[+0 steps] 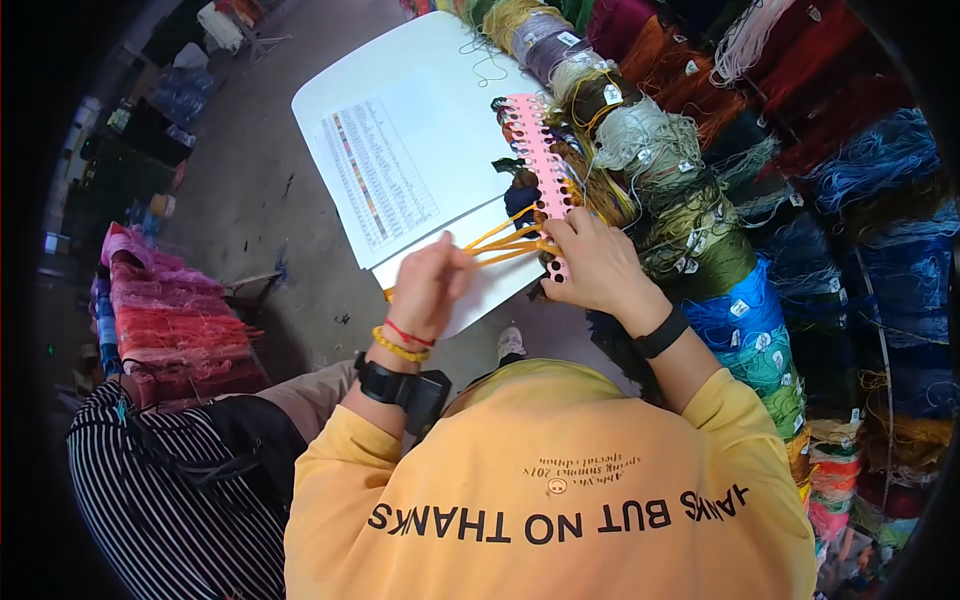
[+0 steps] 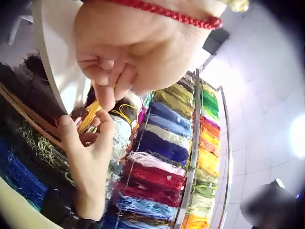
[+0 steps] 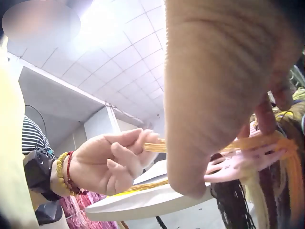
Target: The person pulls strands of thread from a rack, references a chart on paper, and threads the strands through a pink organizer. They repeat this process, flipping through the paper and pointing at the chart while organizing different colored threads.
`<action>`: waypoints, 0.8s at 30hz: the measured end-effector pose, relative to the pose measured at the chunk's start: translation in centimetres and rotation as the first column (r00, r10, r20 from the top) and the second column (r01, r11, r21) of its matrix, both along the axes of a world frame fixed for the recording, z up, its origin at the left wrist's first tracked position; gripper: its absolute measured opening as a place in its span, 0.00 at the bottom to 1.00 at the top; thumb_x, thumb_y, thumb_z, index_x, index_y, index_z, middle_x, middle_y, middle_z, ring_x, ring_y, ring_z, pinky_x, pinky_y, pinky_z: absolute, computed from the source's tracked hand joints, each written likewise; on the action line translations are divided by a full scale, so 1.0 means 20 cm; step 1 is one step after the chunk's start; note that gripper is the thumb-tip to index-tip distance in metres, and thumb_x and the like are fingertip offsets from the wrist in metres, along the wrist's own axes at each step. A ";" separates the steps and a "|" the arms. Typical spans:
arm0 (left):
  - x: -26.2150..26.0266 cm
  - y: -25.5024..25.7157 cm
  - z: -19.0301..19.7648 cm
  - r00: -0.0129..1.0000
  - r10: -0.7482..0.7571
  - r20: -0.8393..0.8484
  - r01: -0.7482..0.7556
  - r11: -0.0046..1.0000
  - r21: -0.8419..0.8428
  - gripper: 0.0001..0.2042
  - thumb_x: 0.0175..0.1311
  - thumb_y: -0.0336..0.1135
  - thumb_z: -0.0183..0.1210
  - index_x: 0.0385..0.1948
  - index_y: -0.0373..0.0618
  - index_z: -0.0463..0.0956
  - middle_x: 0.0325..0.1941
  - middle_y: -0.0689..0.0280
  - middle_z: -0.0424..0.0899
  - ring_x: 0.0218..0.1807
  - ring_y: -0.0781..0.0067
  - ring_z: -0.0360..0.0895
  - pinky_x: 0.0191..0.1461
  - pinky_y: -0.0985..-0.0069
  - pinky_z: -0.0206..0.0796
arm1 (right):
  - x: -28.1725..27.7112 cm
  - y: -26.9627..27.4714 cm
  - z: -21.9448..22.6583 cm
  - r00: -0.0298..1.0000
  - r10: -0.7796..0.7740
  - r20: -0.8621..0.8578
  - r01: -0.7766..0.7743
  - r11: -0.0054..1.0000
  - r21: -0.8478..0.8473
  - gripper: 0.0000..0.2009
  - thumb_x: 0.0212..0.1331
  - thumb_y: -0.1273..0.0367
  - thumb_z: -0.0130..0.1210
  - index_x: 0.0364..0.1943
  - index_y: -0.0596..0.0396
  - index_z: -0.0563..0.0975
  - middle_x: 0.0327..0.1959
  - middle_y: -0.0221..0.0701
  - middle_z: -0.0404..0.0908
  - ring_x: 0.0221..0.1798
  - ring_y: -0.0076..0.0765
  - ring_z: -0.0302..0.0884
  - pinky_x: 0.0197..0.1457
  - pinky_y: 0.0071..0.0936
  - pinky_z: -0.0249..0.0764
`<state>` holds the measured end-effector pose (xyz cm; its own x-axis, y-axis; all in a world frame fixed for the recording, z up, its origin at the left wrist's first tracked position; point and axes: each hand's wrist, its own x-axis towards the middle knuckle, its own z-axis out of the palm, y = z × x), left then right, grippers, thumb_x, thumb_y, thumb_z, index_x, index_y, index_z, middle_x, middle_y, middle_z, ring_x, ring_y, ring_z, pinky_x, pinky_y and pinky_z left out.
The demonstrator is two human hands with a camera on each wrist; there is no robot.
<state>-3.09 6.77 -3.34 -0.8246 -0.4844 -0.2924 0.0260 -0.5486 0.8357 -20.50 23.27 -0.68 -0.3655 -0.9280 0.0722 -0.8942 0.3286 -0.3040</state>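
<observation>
Orange-yellow embroidery thread (image 1: 507, 245) stretches in several strands between the two hands. In the right wrist view, my left hand (image 1: 428, 287) pinches one end of the strands (image 3: 153, 146) between thumb and fingers. My right hand (image 1: 603, 262) holds the lower end of a long pink thread card (image 1: 541, 150) with holes along both edges, its thumb and fingers right where the thread meets the card. Hanks of dark, brown and white thread hang from the card's holes. In the right wrist view, the right palm hides part of the thread.
Under the card is a white board (image 1: 400, 60) carrying a printed chart (image 1: 378, 165) with a coloured column. Racks of colourful thread hanks (image 1: 715, 220) crowd the right side. Pink hanks (image 1: 185, 320) hang at the left, beside a person in striped clothing (image 1: 165, 490).
</observation>
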 end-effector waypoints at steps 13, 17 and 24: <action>0.99 -0.82 0.00 0.473 0.872 0.125 0.107 0.084 -0.991 0.13 0.64 0.41 0.53 0.40 0.41 0.75 0.35 0.59 0.77 0.33 0.70 0.75 0.32 0.81 0.69 | -0.02 0.06 0.02 0.998 0.017 0.053 -0.016 1.000 -0.021 0.34 0.35 0.56 0.68 0.53 0.48 0.70 0.43 0.35 0.71 0.50 0.43 0.71 0.47 0.38 0.68; 0.60 -0.47 0.11 0.691 0.711 0.130 0.101 0.083 -0.991 0.17 0.59 0.34 0.58 0.49 0.40 0.72 0.45 0.61 0.76 0.39 0.77 0.74 0.40 0.79 0.68 | -0.04 0.14 0.06 0.998 0.031 0.055 -0.029 0.999 -0.041 0.37 0.36 0.56 0.69 0.56 0.47 0.68 0.44 0.34 0.71 0.51 0.43 0.68 0.49 0.37 0.65; 0.24 -0.20 0.06 0.901 0.363 0.238 0.102 0.355 -0.929 0.06 0.56 0.32 0.59 0.33 0.42 0.79 0.28 0.62 0.79 0.25 0.72 0.76 0.31 0.76 0.69 | -0.07 0.23 0.07 0.996 -0.016 0.088 0.017 1.000 -0.003 0.35 0.38 0.60 0.68 0.56 0.48 0.68 0.47 0.35 0.70 0.52 0.44 0.66 0.53 0.38 0.63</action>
<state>1.62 2.86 -2.17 -0.6694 -0.7228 0.1714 -0.3849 0.5349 0.7521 -21.82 27.88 0.69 -0.3859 -0.9216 0.0424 -0.8584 0.3418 -0.3825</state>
